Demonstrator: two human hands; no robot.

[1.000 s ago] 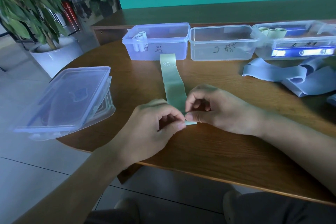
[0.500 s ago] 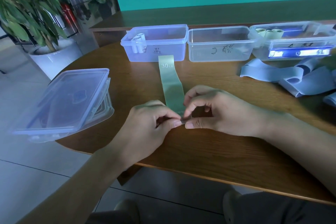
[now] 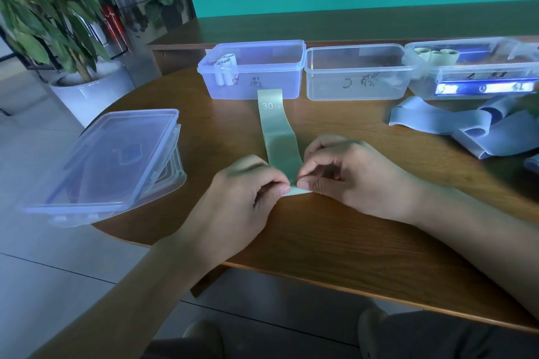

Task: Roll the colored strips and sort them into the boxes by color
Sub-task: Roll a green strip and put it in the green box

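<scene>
Green, thin and floppy, the 30 LB band [image 3: 278, 137] seems light, so we pinch its near end between left hand [image 3: 248, 192] and right hand [image 3: 350, 175].

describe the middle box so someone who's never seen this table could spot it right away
Three clear boxes line the table's far edge. The middle box sits between the left box and right box. Both neighbours hold rolls; it alone looks empty.
</scene>
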